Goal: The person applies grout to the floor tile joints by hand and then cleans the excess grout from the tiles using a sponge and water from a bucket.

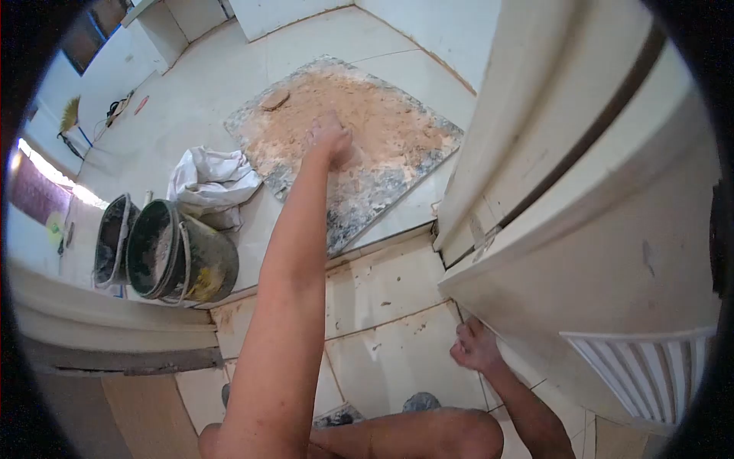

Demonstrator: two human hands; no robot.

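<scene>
My left hand (330,139) reaches down into a spread of tan powder (390,115). Its fingers are curled in at the powder, and what lies inside them, if anything, is hidden. The powder covers much of a grey, stained board (355,210) lying flat on the floor. A flat tan lump (275,99) rests near the board's upper left. Beside the door, above the lower floor tiles, my right hand (474,346) is closed with its fingers bent in, and nothing shows in it.
Two dirty buckets (210,264) (115,239) stand left of the board, near a crumpled white sack (212,180). A door (596,222) with a white vent flanks the right side. A step edge (386,239) crosses below the board. A brush (70,115) is far left.
</scene>
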